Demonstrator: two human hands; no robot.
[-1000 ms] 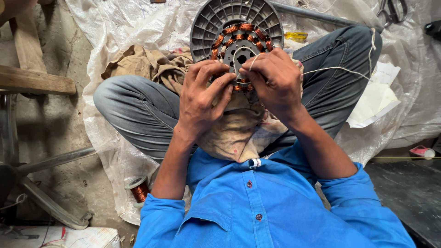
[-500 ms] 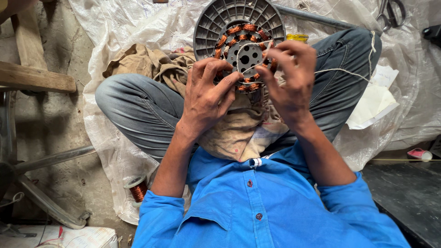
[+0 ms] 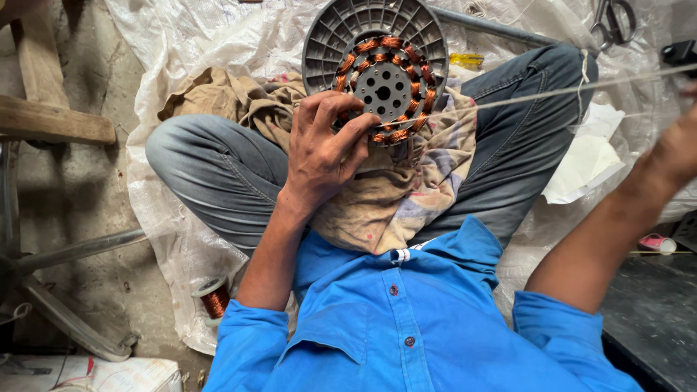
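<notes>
Left hand [image 3: 319, 149] pressed on the lower left edge of the round grey metal motor stator ringed with copper-wire coils [image 3: 385, 87], fingers [image 3: 348, 134] curled over the coils, thumb side toward the ribbed rim. Stator tilted up on the lap, resting on a crumpled tan and patterned cloth [image 3: 392, 192] spread over crossed legs in grey jeans [image 3: 210, 170].

Right hand [image 3: 675, 149] raised far out to the right edge of view, well apart from the stator, blurred and partly cut off; closed or open cannot be told, though a thin pale thread [image 3: 537, 94] runs taut from the coil ring straight toward it. Second fainter strand just below, running the same way.

Blue button-up shirt [image 3: 406, 319] filling the lower view, sleeves rolled above the elbows.

Underneath, a white woven plastic sheet [image 3: 196, 51] spread over the floor. Small spool of copper wire [image 3: 213, 296] lying at the sheet's lower left edge, near the left elbow. Yellow-handled screwdriver [image 3: 467, 59] just behind the stator, beside a grey metal bar [image 3: 494, 27]. Steel scissors [image 3: 613, 22] at the top right. Folded white paper [image 3: 584, 160] beside the right knee. Wooden plank [image 3: 54, 120] at the left edge, above bent grey metal tubing [image 3: 72, 250].
</notes>
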